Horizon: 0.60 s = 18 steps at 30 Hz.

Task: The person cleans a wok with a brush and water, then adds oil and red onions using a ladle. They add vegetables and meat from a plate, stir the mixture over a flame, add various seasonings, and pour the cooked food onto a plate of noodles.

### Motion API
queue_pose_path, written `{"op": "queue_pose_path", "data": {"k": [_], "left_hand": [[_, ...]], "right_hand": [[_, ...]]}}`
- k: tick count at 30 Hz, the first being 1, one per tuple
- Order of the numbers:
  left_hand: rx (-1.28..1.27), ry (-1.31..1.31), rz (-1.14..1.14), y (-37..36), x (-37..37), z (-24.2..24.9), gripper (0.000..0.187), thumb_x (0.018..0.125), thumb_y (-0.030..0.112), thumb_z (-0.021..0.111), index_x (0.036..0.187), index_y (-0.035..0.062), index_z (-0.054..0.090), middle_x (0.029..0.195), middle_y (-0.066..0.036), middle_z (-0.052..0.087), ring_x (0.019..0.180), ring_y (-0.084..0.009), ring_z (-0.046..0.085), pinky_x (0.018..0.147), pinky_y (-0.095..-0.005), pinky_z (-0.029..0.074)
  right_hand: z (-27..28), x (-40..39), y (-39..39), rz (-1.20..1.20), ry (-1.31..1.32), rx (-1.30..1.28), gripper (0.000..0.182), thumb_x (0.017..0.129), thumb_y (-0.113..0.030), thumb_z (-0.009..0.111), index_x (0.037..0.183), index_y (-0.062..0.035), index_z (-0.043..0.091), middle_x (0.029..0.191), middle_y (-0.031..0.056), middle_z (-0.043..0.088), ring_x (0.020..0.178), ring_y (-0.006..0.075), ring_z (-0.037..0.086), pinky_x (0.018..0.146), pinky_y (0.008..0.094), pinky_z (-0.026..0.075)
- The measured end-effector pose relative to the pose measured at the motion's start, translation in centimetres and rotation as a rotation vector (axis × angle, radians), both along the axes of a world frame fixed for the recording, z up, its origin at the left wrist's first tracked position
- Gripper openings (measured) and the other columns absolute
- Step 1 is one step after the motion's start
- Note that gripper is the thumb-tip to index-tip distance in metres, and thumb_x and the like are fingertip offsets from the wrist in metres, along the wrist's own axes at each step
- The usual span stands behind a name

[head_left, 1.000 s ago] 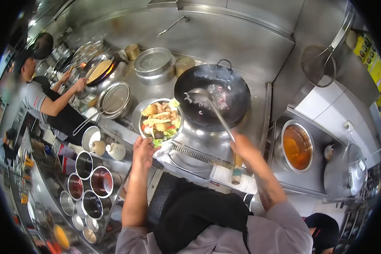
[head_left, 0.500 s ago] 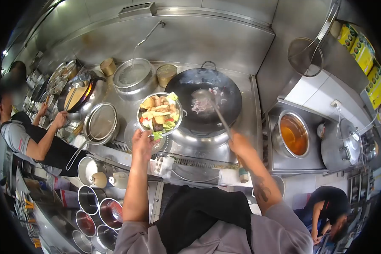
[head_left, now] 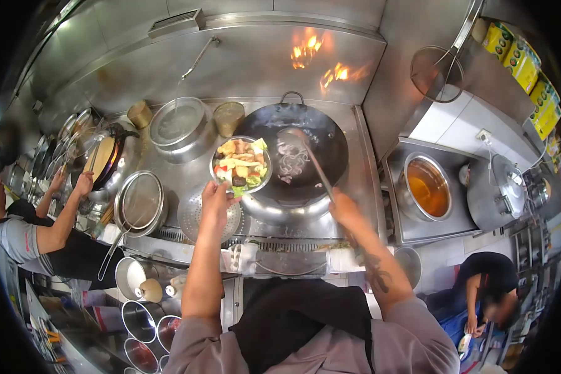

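Observation:
My left hand (head_left: 215, 206) grips the near rim of a metal bowl (head_left: 214, 181) and holds it level at the wok's left edge. Inside the bowl is mixed food (head_left: 240, 163): pale chunks, green leaves, red bits and a dark piece. Closed around the long handle of a wok ladle (head_left: 315, 165) is my right hand (head_left: 346, 210), near the wok's lower right side. The ladle's head is down in the black wok (head_left: 327, 134), beside pale purplish sliced onion (head_left: 291, 163). Below the bowl, a perforated strainer (head_left: 193, 218) lies on the stove, partly covered by my left forearm.
Orange flame shapes (head_left: 308, 50) show on the steel back wall. Left are a lidded pot (head_left: 179, 124) and a mesh strainer (head_left: 141, 202); a co-worker (head_left: 43, 240) handles another wok. A pot of orange liquid (head_left: 429, 192) stands right. Another person (head_left: 489, 280) bends at lower right.
Flame shapes have appeared on the back wall. The bowl has come slightly nearer the wok, and the onion has shifted beside the ladle. The whole view has swung slightly.

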<state>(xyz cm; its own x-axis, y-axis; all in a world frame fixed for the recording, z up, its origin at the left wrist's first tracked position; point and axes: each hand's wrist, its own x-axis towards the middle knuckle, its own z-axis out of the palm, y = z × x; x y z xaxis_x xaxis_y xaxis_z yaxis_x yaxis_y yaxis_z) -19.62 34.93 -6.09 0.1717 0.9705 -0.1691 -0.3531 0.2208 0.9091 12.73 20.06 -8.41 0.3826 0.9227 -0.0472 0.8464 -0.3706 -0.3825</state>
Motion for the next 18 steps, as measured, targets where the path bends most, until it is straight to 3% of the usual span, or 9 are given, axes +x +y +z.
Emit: {"op": "queue_pose_path", "data": {"k": [2, 3, 5, 7, 9, 12, 14, 17, 18], "left_hand": [[0.061, 0.048, -0.034, 1.8, 1.7, -0.8, 0.009, 0.093, 0.011, 0.055, 0.089, 0.0069, 0.049, 0.087, -0.008, 0.060, 0.071, -0.0177, 0.062, 0.065, -0.0353, 0.059], [0.065, 0.109, -0.032, 2.9, 2.8, -1.4, 0.011, 0.092, 0.009, 0.056, 0.085, 0.0064, 0.048, 0.080, -0.006, 0.055, 0.066, -0.0163, 0.061, 0.059, -0.0344, 0.059], [0.173, 0.299, -0.036, 5.0, 5.5, -2.8, 0.014, 0.090, 0.008, 0.058, 0.080, 0.0066, 0.047, 0.074, -0.004, 0.051, 0.060, -0.0142, 0.058, 0.051, -0.0312, 0.057], [0.326, 0.516, -0.021, 6.7, 8.0, -3.8, 0.023, 0.084, 0.009, 0.062, 0.072, 0.0014, 0.045, 0.067, -0.013, 0.053, 0.057, -0.0255, 0.057, 0.056, -0.0386, 0.052], [0.752, 0.906, 0.041, 8.5, 10.0, -5.2, 0.008, 0.079, 0.002, 0.058, 0.079, -0.0018, 0.050, 0.079, -0.024, 0.057, 0.084, -0.0435, 0.054, 0.080, -0.0473, 0.044], [0.938, 0.923, 0.069, 9.2, 12.7, -5.7, 0.007, 0.080, -0.001, 0.056, 0.086, -0.0037, 0.053, 0.097, -0.031, 0.056, 0.094, -0.0465, 0.054, 0.086, -0.0476, 0.044], [1.036, 0.976, 0.094, 9.7, 14.2, -5.8, 0.014, 0.082, -0.004, 0.053, 0.095, -0.0050, 0.055, 0.116, -0.038, 0.048, 0.102, -0.0516, 0.052, 0.091, -0.0488, 0.043], [1.012, 1.015, 0.146, 11.2, 15.3, -4.9, 0.019, 0.082, -0.004, 0.053, 0.101, -0.0051, 0.055, 0.126, -0.041, 0.040, 0.108, -0.0526, 0.050, 0.094, -0.0487, 0.044], [0.992, 1.020, 0.170, 11.6, 15.0, -4.6, 0.019, 0.083, -0.003, 0.052, 0.102, -0.0041, 0.055, 0.128, -0.041, 0.038, 0.102, -0.0527, 0.053, 0.090, -0.0484, 0.046]], "right_hand": [[2.4, 0.5, -1.8, 0.069, 0.529, 0.017, 0.022, 0.086, -0.005, 0.054, 0.105, 0.0054, 0.056, 0.074, 0.0171, 0.063, 0.056, 0.0284, 0.063, 0.057, 0.0386, 0.051], [2.7, 0.6, -2.5, 0.063, 0.530, 0.017, 0.022, 0.086, -0.005, 0.054, 0.105, 0.0054, 0.056, 0.074, 0.0171, 0.063, 0.056, 0.0284, 0.063, 0.057, 0.0386, 0.051], [2.9, 0.1, -4.4, -0.037, 0.841, 0.087, 0.011, 0.089, -0.009, 0.058, 0.096, -0.0010, 0.056, 0.069, 0.0010, 0.052, 0.047, 0.0091, 0.048, 0.042, 0.0248, 0.040], [3.7, -0.8, -5.5, -0.124, 0.992, 0.126, 0.009, 0.089, -0.007, 0.057, 0.095, -0.0011, 0.056, 0.068, 0.0014, 0.053, 0.046, 0.0101, 0.050, 0.042, 0.0258, 0.040], [4.9, -1.7, -6.1, -0.220, 1.145, 0.174, 0.006, 0.089, -0.005, 0.056, 0.094, -0.0012, 0.055, 0.067, 0.0018, 0.054, 0.044, 0.0112, 0.051, 0.041, 0.0267, 0.041], [7.6, -2.1, -6.1, -0.303, 1.386, 0.171, 0.006, 0.090, -0.007, 0.056, 0.094, -0.0033, 0.054, 0.068, 0.0015, 0.053, 0.045, 0.0104, 0.051, 0.038, 0.0259, 0.040], [8.6, -2.1, -5.6, -0.298, 1.471, 0.167, 0.007, 0.090, -0.008, 0.057, 0.094, -0.0033, 0.054, 0.068, 0.0016, 0.053, 0.045, 0.0103, 0.051, 0.038, 0.0261, 0.040], [9.3, -1.6, -5.6, -0.277, 1.563, 0.154, 0.009, 0.090, -0.008, 0.057, 0.096, -0.0033, 0.053, 0.069, 0.0016, 0.053, 0.045, 0.0105, 0.050, 0.037, 0.0263, 0.040], [9.2, -1.4, -5.8, -0.279, 1.555, 0.152, 0.010, 0.090, -0.008, 0.057, 0.098, -0.0035, 0.053, 0.069, 0.0015, 0.053, 0.045, 0.0107, 0.050, 0.037, 0.0264, 0.040]]}}
